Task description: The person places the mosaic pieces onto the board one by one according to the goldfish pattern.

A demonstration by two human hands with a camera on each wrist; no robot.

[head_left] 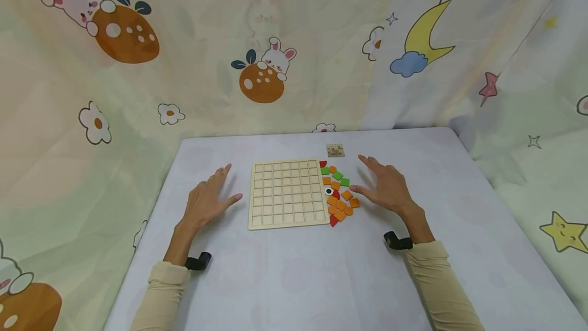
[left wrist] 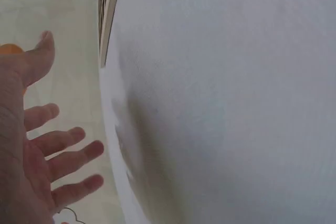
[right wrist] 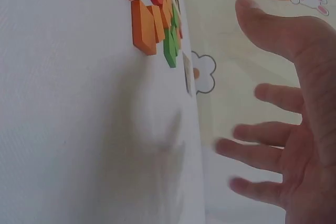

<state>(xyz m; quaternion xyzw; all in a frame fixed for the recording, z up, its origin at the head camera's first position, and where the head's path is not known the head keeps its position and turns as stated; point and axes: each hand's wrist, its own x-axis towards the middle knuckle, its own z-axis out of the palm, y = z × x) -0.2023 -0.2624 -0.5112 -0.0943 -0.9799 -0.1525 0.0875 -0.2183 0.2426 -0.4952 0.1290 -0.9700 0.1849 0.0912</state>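
A pale wooden grid board (head_left: 287, 193) lies flat in the middle of the white table (head_left: 294, 269). Along its right edge sits a cluster of small orange, green and red tiles (head_left: 338, 193), with one black-and-white round piece (head_left: 328, 191) among them. My left hand (head_left: 209, 199) hovers just left of the board, fingers spread, holding nothing. My right hand (head_left: 385, 185) hovers just right of the tiles, fingers spread and empty. The left wrist view shows the spread left hand (left wrist: 42, 145) and the board's edge (left wrist: 107, 14). The right wrist view shows the spread right hand (right wrist: 283, 129) and the tiles (right wrist: 152, 19).
A small square card (head_left: 335, 150) lies near the table's far edge behind the tiles. A cartoon-printed curtain (head_left: 257, 45) hangs close behind and around the table. Black wrist straps (head_left: 198, 261) sit on both forearms.
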